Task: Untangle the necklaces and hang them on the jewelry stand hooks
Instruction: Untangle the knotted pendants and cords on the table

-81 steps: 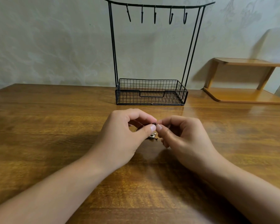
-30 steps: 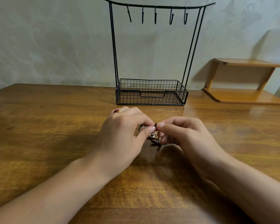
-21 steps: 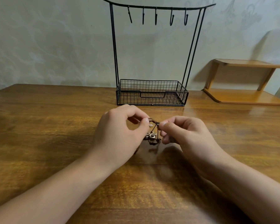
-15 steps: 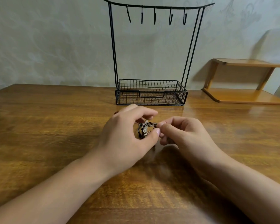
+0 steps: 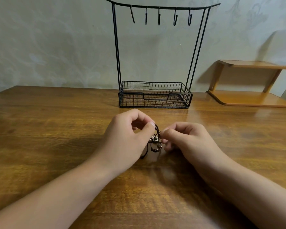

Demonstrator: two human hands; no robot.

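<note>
A small tangle of dark cord necklaces with brown beads and a silvery pendant hangs between my hands, just above the wooden table. My left hand pinches the cord at the top with thumb and forefinger. My right hand pinches the tangle from the right, fingers curled. Much of the cord is hidden behind my fingers. The black wire jewelry stand stands beyond my hands, its several hooks bare on the top bar.
The stand's mesh basket sits at the table's far edge by the wall. A light wooden shelf stands at the back right.
The tangle has dropped out of my left palm and now dangles lower, beads and loose cord ends showing. My left hand shifted slightly up and left; my right hand barely moved.
</note>
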